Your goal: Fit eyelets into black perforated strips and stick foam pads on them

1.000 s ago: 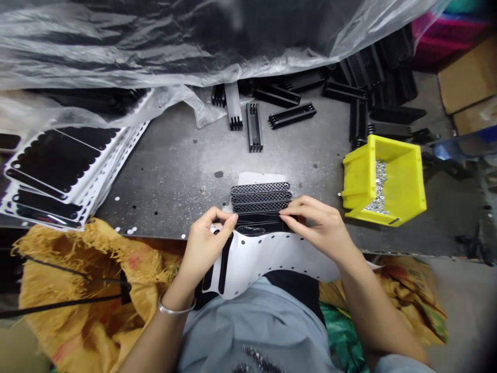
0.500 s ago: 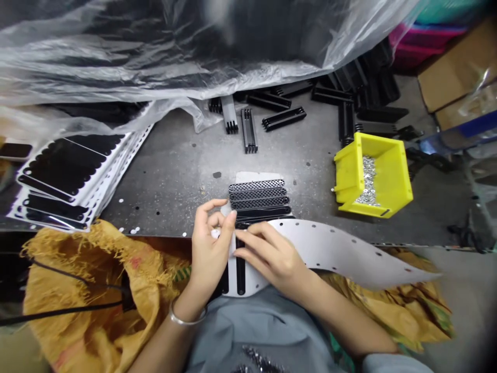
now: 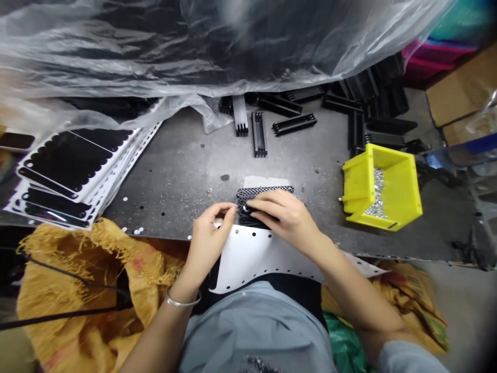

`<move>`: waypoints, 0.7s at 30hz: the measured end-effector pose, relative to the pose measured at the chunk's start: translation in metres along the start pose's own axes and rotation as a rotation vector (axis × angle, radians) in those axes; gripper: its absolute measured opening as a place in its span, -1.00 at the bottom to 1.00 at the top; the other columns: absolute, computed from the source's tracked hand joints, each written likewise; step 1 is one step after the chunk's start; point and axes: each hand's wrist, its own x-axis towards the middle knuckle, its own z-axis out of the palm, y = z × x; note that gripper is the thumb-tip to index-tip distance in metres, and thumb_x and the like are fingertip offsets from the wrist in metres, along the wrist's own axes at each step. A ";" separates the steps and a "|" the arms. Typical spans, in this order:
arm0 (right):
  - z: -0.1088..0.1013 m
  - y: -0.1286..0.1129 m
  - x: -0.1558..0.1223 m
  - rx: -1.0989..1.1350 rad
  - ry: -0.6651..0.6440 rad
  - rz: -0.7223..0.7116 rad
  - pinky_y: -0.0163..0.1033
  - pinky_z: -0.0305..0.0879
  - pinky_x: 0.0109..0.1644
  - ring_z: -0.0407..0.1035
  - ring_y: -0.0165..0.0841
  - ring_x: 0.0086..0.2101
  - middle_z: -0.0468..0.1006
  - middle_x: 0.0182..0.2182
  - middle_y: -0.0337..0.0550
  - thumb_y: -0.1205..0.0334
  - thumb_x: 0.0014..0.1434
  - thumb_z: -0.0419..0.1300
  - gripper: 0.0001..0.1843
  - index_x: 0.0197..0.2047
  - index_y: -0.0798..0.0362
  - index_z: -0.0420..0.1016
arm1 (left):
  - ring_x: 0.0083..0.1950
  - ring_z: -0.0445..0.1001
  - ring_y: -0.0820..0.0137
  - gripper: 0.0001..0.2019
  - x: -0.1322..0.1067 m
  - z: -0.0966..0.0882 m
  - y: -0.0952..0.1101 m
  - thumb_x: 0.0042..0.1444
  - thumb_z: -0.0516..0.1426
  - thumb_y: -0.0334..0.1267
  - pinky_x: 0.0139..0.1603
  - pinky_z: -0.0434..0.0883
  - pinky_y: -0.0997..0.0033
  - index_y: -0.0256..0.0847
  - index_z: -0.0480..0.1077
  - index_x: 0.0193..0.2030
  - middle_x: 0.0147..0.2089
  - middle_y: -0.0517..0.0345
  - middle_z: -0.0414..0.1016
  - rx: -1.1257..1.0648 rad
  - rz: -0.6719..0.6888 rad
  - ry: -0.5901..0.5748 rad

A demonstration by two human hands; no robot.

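Observation:
My left hand [image 3: 209,235] is pinched at the left end of a white backing sheet [image 3: 256,256] that curls off the table edge toward my lap. What its fingertips hold is too small to make out. My right hand [image 3: 285,216] lies over a row of black mesh strips [image 3: 264,190] on the grey table [image 3: 186,171], its fingers pressed together on the left end of one strip. Most of the strips are hidden under that hand.
A yellow bin [image 3: 382,186] of small metal parts stands at the right. Stacked white sheets with black strips [image 3: 73,168] lie at the left. Black finned bars [image 3: 258,132] and clear plastic film [image 3: 174,52] fill the back. A yellow sack [image 3: 85,269] hangs beside my lap.
My right hand moved from the backing sheet up onto the mesh strips. The long loose end of the sheet has dropped back from the right. My left hand stayed pinched at the sheet's left end.

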 end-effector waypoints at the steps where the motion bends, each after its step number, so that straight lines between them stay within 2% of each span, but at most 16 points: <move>1: 0.003 0.002 0.003 0.002 -0.015 -0.038 -0.07 0.45 0.00 0.49 -0.25 -0.13 0.65 -0.10 -0.05 0.29 0.42 0.21 -0.82 0.00 0.05 0.62 | -0.13 0.60 0.34 -0.81 0.000 0.000 0.000 0.33 0.20 -0.11 -0.01 0.45 0.40 -0.13 0.59 -0.12 -0.17 0.16 0.67 -0.004 -0.004 -0.002; 4: 0.006 0.004 0.005 0.023 -0.034 -0.077 -0.11 0.44 -0.06 0.45 -0.28 -0.19 0.66 -0.15 -0.06 0.28 0.42 0.21 -0.84 -0.14 0.07 0.65 | -0.16 0.60 0.34 -0.80 0.001 0.001 0.001 0.32 0.21 -0.10 -0.03 0.46 0.40 -0.14 0.60 -0.15 -0.20 0.18 0.67 -0.027 -0.026 -0.012; 11: 0.003 0.001 0.006 0.014 -0.054 -0.060 -0.11 0.43 -0.11 0.39 -0.27 -0.20 0.66 -0.15 -0.04 0.29 0.43 0.19 -0.80 -0.14 0.06 0.67 | -0.24 0.57 0.38 -0.81 0.008 0.004 0.000 0.25 0.25 -0.13 -0.13 0.45 0.47 -0.17 0.57 -0.29 -0.30 0.23 0.64 -0.026 -0.049 -0.012; 21: 0.003 0.004 0.004 0.092 -0.039 -0.055 -0.11 0.44 -0.07 0.43 -0.28 -0.18 0.65 -0.15 -0.06 0.29 0.44 0.18 -0.80 -0.14 0.06 0.66 | -0.27 0.56 0.38 -0.80 0.011 0.003 -0.001 0.23 0.26 -0.12 -0.15 0.46 0.46 -0.20 0.58 -0.30 -0.34 0.21 0.63 -0.055 -0.069 -0.017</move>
